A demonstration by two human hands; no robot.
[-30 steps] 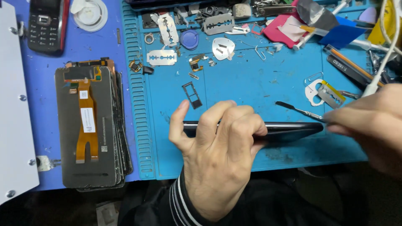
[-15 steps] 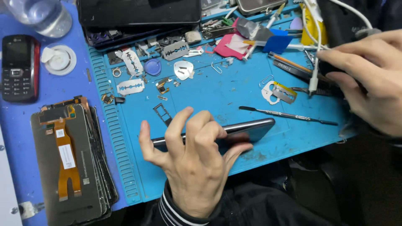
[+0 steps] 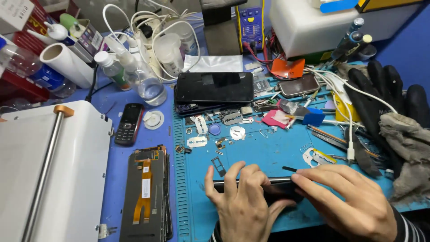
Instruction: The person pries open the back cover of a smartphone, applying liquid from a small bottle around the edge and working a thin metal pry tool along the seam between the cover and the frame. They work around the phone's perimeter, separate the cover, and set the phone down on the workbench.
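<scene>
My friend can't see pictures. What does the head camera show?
Two bare hands, left hand and right hand, grip a dark phone held on edge over a blue work mat littered with small parts; a stack of phone screens lies to the left.

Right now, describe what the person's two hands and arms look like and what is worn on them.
Both hands are bare: no gloves, rings or watch show. The left hand ends in a dark cuff with thin light stripes at the wrist. The right hand has the same dark, light-striped knit sleeve, seen at the frame's lower right corner. Fingernails are short and unpainted. A pair of black gloves lies unworn on the bench.
</scene>
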